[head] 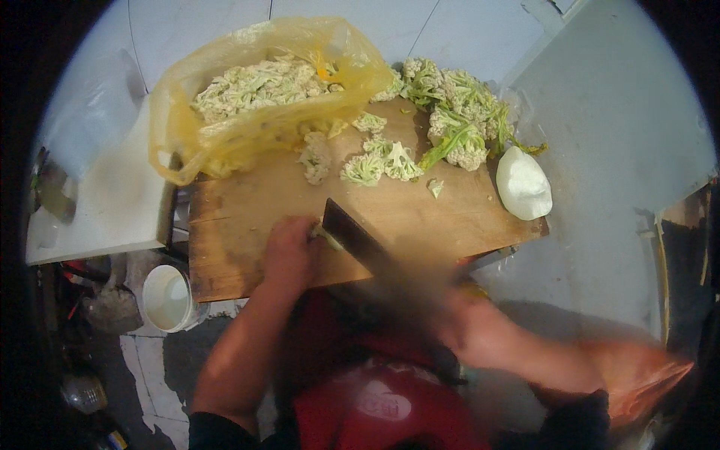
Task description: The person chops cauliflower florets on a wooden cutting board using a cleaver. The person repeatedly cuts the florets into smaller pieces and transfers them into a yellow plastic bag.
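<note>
My left hand (289,247) presses a small piece of cauliflower (331,238) onto the wooden cutting board (242,208); the fingers hide most of the piece. A dark, broad-bladed cleaver (357,235) is in my right hand (455,318), its blade slanting across the board's front edge right beside that piece. A smudge blurs the handle and my right fingers. Cut florets (382,163) lie mid-board beyond the blade. Larger cauliflower heads (458,112) with leaves are heaped at the back right. At the back left, a yellow plastic bag (247,132) holds many cauliflower pieces (264,84).
A pale, rounded, hollow-looking object (523,183) rests at the board's right edge. Left of the board are a white panel (112,208) and, lower down, a white bucket (165,298). A grey surface (607,140) runs along the right. An orange plastic bag (635,374) sits by my right forearm.
</note>
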`<state>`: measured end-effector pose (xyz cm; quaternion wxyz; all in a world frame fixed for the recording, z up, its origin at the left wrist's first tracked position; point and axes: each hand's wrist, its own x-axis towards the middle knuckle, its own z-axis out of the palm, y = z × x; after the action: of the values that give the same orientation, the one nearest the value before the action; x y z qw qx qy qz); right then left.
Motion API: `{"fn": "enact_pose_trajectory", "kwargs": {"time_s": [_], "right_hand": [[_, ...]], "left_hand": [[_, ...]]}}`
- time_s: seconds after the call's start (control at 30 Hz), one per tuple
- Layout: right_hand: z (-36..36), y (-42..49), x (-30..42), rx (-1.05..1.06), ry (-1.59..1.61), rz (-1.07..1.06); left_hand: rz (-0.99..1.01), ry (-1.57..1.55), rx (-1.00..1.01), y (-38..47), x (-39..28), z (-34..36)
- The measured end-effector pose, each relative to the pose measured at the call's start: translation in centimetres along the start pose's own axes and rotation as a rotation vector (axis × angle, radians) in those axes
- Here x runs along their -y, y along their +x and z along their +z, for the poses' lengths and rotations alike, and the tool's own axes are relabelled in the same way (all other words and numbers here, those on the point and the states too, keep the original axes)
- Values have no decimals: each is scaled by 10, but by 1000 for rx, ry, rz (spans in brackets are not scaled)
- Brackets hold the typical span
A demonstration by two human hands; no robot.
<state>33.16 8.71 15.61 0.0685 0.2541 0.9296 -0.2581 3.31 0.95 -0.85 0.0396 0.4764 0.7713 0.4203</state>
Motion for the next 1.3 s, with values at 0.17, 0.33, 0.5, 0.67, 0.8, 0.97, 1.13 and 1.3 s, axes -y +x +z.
{"fn": "enact_pose_trajectory", "kwargs": {"time_s": [0.17, 0.33, 0.5, 0.67, 0.8, 0.97, 1.13, 1.3], "right_hand": [[-5, 2, 2, 23, -51, 10], [-4, 9, 3, 86, -79, 15], [17, 21, -23, 174, -29, 29], [39, 49, -41, 31, -121, -73], [37, 34, -53, -120, -88, -131], [1, -15, -31, -333, 23, 66], [11, -41, -103, -534, -360, 70], [11, -48, -181, -508, -464, -52]], "left_hand": [[122, 46, -42, 3, -1, -1], [162, 53, -142, -3, 14, 12], [183, 92, -154, -8, 14, 12], [238, 100, -116, -3, 3, 1], [2, -105, -159, -13, -3, -13], [-139, -501, -323, -23, 0, -38], [-174, -826, -144, -20, 10, -65], [243, -300, -309, -19, -37, -102]]}}
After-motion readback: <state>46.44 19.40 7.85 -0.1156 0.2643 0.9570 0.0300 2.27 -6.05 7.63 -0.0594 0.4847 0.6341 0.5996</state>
